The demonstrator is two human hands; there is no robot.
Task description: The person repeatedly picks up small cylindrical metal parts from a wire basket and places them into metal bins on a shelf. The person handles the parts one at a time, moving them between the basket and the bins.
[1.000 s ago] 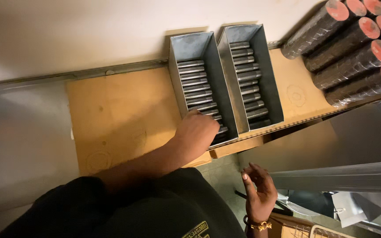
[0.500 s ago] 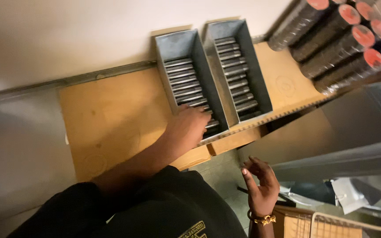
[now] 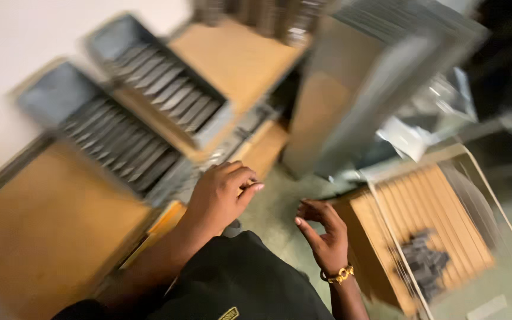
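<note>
Hovering left hand [image 3: 220, 198] near diagonal grey tray [image 3: 108, 139].

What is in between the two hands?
Nothing sits between the left hand and the right hand; the head view shows only bare greenish floor in that gap.

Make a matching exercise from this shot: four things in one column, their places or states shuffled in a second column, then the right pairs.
Things:
1. left hand
2. right hand
3. grey metal trays
4. wooden box

Places or states:
A. on the wooden shelf, filled with dark rods
B. at the shelf's front edge, fingers curled
C. on the floor at right, dark pieces inside
D. open, empty, gold bracelet at its wrist

Pairs: 1-B, 2-D, 3-A, 4-C
</note>
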